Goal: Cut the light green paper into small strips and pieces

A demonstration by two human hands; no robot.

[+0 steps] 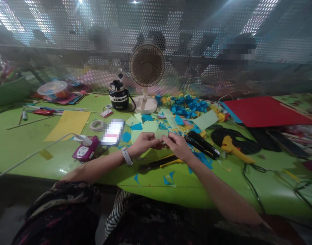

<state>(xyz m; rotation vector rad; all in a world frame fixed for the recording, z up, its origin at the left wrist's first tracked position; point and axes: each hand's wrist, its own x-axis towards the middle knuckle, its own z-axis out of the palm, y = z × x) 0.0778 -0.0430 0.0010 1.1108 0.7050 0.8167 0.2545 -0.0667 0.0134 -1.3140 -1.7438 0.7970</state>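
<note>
My left hand (143,143) and my right hand (178,145) meet over the green table (23,143), both pinched on a small pale green piece of paper (161,134) held between them. A white watch band sits on my left wrist. Just below my hands lie scissors with black and yellow handles (162,161). Blue and pale green paper scraps (151,126) lie just beyond my fingers.
A small white fan (146,76) and a black bottle (118,95) stand at the back. Folded blue and yellow paper pieces (186,103), red card (260,110), a yellow sheet (69,124), tape roll (96,125), phone (112,132), pink power strip (86,150), glue gun (234,146). People sit behind the mesh.
</note>
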